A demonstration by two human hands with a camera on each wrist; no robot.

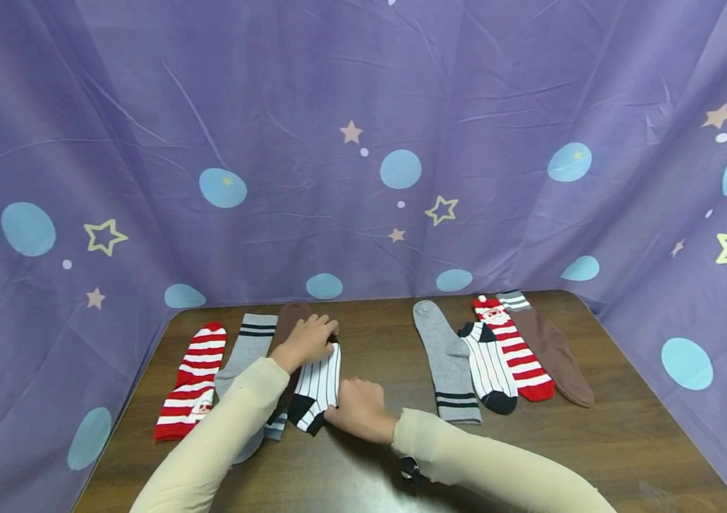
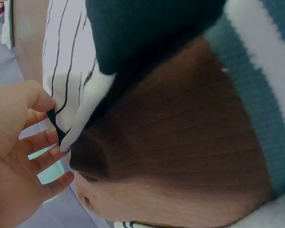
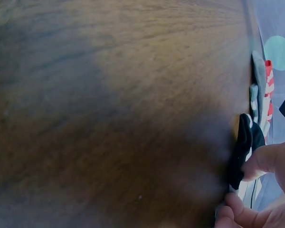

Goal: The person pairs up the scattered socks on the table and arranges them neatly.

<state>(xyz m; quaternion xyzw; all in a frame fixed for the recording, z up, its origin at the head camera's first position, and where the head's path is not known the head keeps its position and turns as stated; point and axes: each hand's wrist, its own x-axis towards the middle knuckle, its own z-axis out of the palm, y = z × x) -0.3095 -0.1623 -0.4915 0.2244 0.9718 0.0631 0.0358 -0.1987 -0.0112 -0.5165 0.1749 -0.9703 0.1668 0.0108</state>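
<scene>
The pinstripe sock (image 1: 318, 381), white w/ black parts, lies on the surface (image 1: 372, 335) btwn the two hands, and I take it as landmark. Its long axis goes approx. front to back, w/ the near end leaning a bit to the left. The L hand (image 1: 309, 340) is at the far end of this sock and grips its edge btwn thumb and fingers; the R hand (image 1: 360, 410) is at its near right corner and pinches the black cuff. So neither hand is nearer: both touch the sock, one per end. Immed. left of it is the brown sock (image 1: 284, 331), approx. parallel; in the left wrist view the pinstripe sock hides part of its edge, but if the fabrics touch I cannot tell. The L sleeve (image 1: 228, 420) also occupies this left side. To the right of the sock, bare surface goes up to the long grey sock (image 1: 443, 349), well apart. Behind its far end only a narrow strip remains before the back edge, w/ the purple curtain (image 1: 363, 249) close after. Toward the person bare surface shows too, so right and front seem to me the easier directions vs. left or back.
</scene>
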